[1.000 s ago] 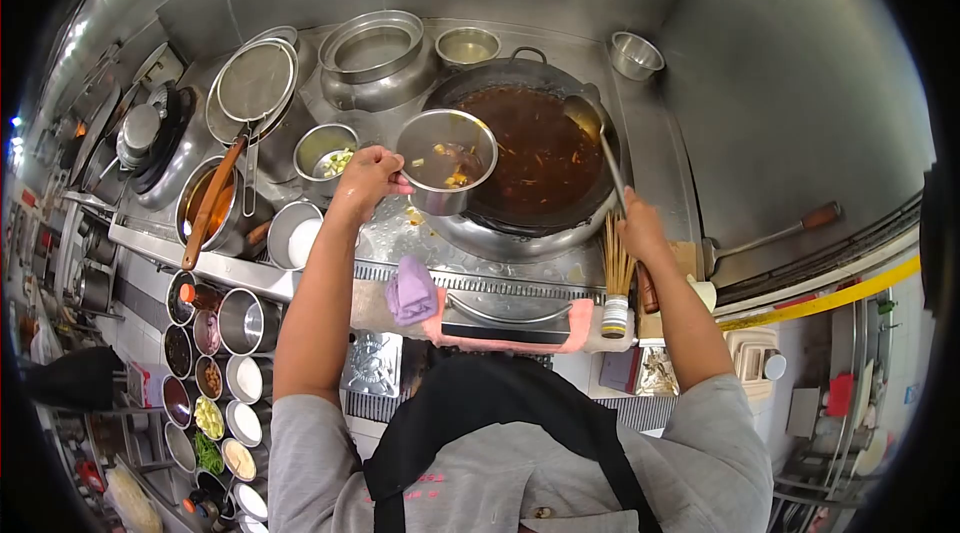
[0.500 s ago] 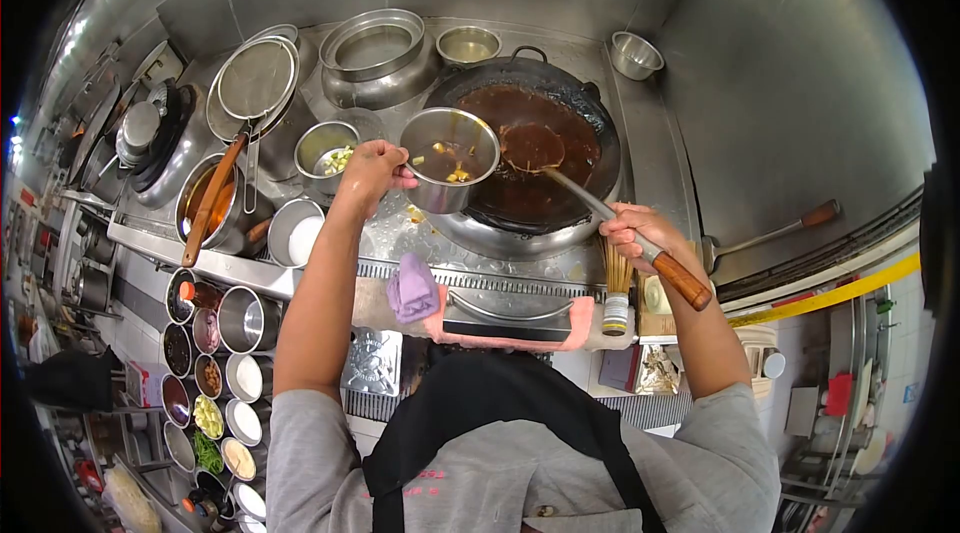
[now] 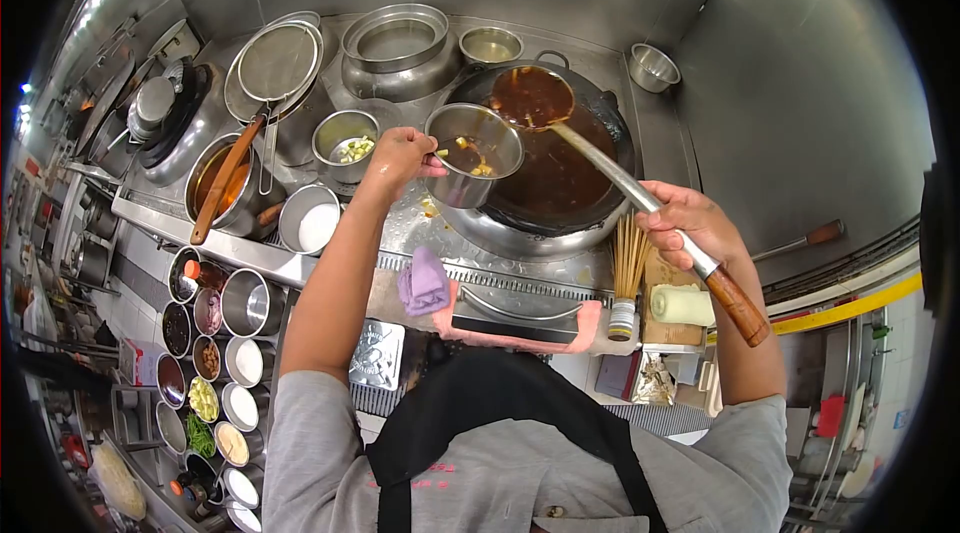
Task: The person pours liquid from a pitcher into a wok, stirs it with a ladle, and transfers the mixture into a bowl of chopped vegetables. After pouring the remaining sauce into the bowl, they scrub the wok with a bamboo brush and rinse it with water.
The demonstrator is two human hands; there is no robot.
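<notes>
My left hand (image 3: 405, 165) pinches the rim of a steel pot (image 3: 462, 195) that has some sauce and yellow-green pieces in it. The pot is at the left edge of a black wok (image 3: 625, 158) of dark brown sauce. In my right hand (image 3: 688, 223) is the metal handle of a ladle (image 3: 535, 98) with a wooden grip end. The ladle's bowl, full of brown sauce, is raised over the wok's back left part, beside the pot. A smaller pot (image 3: 345, 145) with chopped green pieces stands left of my left hand.
Strainers (image 3: 277, 63) with a wooden handle lie over pots at the left. Several ingredient containers (image 3: 245, 361) stand at the lower left. A purple cloth (image 3: 424, 283), bamboo sticks (image 3: 627, 258) and a steel bowl (image 3: 654, 68) are also around the stove.
My right hand has lifted the ladle out of the wok, now filled with sauce, and its handle has swung down to the right. My left hand still holds the pot.
</notes>
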